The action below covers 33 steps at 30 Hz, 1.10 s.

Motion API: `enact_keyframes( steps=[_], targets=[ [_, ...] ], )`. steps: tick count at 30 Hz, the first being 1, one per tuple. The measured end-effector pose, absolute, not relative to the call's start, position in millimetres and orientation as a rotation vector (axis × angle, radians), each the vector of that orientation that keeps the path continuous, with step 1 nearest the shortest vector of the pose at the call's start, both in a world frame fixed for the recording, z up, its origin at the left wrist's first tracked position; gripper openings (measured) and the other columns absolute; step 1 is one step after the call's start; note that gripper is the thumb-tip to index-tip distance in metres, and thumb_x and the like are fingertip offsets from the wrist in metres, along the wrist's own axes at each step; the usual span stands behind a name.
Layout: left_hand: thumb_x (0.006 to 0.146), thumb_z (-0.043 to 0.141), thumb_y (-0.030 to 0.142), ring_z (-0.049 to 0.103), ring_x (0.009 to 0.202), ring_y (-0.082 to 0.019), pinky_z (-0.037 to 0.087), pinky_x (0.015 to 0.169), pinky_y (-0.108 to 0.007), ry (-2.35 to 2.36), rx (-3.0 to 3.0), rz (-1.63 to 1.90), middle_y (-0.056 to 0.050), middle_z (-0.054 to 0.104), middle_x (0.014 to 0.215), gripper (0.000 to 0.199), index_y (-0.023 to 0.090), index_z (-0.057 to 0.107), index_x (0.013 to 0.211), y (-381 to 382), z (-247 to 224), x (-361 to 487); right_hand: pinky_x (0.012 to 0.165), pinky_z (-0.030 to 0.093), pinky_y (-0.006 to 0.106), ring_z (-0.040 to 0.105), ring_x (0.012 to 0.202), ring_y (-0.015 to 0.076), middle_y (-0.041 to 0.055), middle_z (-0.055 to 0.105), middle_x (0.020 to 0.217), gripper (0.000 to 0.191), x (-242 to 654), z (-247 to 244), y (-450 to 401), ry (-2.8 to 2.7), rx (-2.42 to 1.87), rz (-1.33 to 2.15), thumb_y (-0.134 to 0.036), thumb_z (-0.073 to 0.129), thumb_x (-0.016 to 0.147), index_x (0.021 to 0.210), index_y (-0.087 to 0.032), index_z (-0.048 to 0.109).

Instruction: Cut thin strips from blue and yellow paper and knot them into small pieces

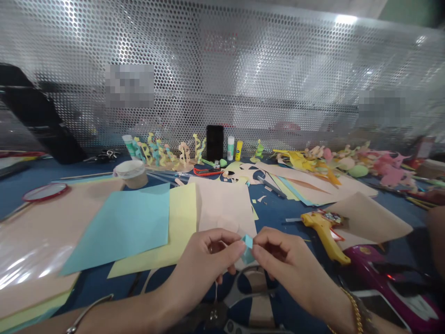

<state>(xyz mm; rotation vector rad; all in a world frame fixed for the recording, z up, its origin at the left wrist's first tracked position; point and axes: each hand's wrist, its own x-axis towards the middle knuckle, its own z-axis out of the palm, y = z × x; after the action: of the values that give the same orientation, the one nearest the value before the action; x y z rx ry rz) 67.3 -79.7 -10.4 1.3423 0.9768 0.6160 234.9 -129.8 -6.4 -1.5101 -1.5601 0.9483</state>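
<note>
Between my two hands is a small folded piece of light blue paper [248, 242]. My left hand [212, 253] pinches its left side between thumb and forefinger. On the other side, the fingertips of my right hand [278, 253] grip its right edge. Below my hands lie grey scissors [239, 290], partly hidden in shadow, with a beige paper strip [261, 301] under them. Behind the hands is a sheet of pale pink paper [225, 199]. To the left, a blue sheet [128, 227] overlaps a yellow sheet [184, 218].
A yellow glue gun [323, 234] lies right of my hands, near a purple tool [392, 287]. Small paper figures [158, 150], a phone [215, 142] and glue sticks [231, 148] stand along the back. Pink and yellow paper cutouts [392, 169] are heaped at right; a paper cup [132, 175] stands left.
</note>
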Motion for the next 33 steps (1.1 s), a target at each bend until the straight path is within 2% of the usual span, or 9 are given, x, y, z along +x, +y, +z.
enact_keyframes(
  steps=[6,11,16,18,20,23,26,29,33],
  targets=[
    [0.077,0.062,0.039,0.043,0.039,-0.008,0.035,0.041,-0.02,0.997,1.4,0.604,0.003,0.055,0.049,0.025,0.015,0.07,0.079,-79.9,-9.4,66.1,0.046,0.032,0.021,0.042,0.05,0.0092,-0.0043,0.045,0.057,0.031,236.6,-5.2,-132.1,-1.517,-1.423,1.052,-0.04,0.046,0.089,0.069,-0.019,0.055],
    [0.078,0.061,0.038,0.043,0.039,-0.009,0.035,0.04,-0.02,0.979,1.424,0.595,0.002,0.056,0.05,0.026,0.015,0.07,0.083,-78.7,-9.6,66.5,0.048,0.033,0.022,0.042,0.052,0.0097,-0.0037,0.047,0.059,0.022,235.8,-6.4,-131.5,-1.538,-1.507,0.978,-0.035,0.054,0.084,0.069,-0.018,0.059],
    [0.077,0.063,0.037,0.044,0.04,-0.008,0.036,0.04,-0.019,0.981,1.385,0.607,0.002,0.056,0.05,0.023,0.015,0.069,0.076,-78.8,-10.1,67.4,0.047,0.034,0.022,0.042,0.051,0.0101,-0.0037,0.047,0.057,0.025,234.9,-4.4,-129.7,-1.559,-1.519,0.987,-0.035,0.051,0.086,0.07,-0.018,0.059],
    [0.076,0.063,0.038,0.044,0.041,-0.008,0.035,0.039,-0.018,1.005,1.301,0.617,0.002,0.055,0.049,0.025,0.014,0.067,0.07,-78.9,-10.8,67.9,0.048,0.037,0.022,0.044,0.052,0.0105,-0.0029,0.051,0.061,0.021,235.9,-5.2,-129.8,-1.576,-1.487,0.934,-0.034,0.05,0.088,0.076,-0.019,0.06],
    [0.076,0.064,0.038,0.044,0.043,-0.008,0.033,0.038,-0.016,1.008,1.201,0.642,0.002,0.053,0.049,0.025,0.014,0.066,0.067,-78.9,-11.2,68.2,0.051,0.041,0.022,0.048,0.055,0.0107,-0.0017,0.055,0.072,0.008,237.4,-7.6,-130.4,-1.597,-1.445,0.783,-0.028,0.054,0.086,0.087,-0.021,0.06],
    [0.075,0.065,0.037,0.044,0.046,-0.008,0.03,0.037,-0.015,0.988,1.117,0.659,0.002,0.052,0.05,0.025,0.014,0.065,0.063,-79.3,-10.3,68.1,0.054,0.044,0.022,0.05,0.058,0.0102,0.0006,0.057,0.089,0.018,239.6,-11.0,-132.0,-1.719,-1.33,0.517,-0.014,0.06,0.08,0.094,-0.025,0.06],
    [0.074,0.066,0.036,0.044,0.046,-0.008,0.03,0.037,-0.015,0.987,1.14,0.651,0.003,0.052,0.049,0.025,0.015,0.064,0.061,-80.2,-8.2,67.5,0.06,0.046,0.023,0.056,0.069,0.0123,0.0023,0.057,0.093,0.02,240.3,-10.6,-133.8,-1.862,-1.222,0.423,-0.007,0.058,0.079,0.086,-0.026,0.065],
    [0.075,0.065,0.036,0.042,0.041,-0.008,0.032,0.038,-0.017,1.001,1.254,0.634,0.003,0.052,0.047,0.024,0.015,0.065,0.063,-81.0,-7.0,66.5,0.058,0.047,0.023,0.057,0.07,0.013,0.0026,0.058,0.09,0.018,239.0,-7.5,-134.5,-1.818,-1.247,0.513,-0.009,0.058,0.08,0.081,-0.024,0.067],
    [0.076,0.063,0.034,0.04,0.037,-0.007,0.03,0.039,-0.018,1.02,1.36,0.585,0.003,0.054,0.046,0.022,0.015,0.066,0.067,-81.7,-7.9,65.7,0.055,0.047,0.023,0.056,0.067,0.0134,0.0026,0.06,0.084,0.003,236.5,-6.3,-132.7,-1.634,-1.322,0.707,-0.021,0.061,0.081,0.08,-0.022,0.063]
  ],
)
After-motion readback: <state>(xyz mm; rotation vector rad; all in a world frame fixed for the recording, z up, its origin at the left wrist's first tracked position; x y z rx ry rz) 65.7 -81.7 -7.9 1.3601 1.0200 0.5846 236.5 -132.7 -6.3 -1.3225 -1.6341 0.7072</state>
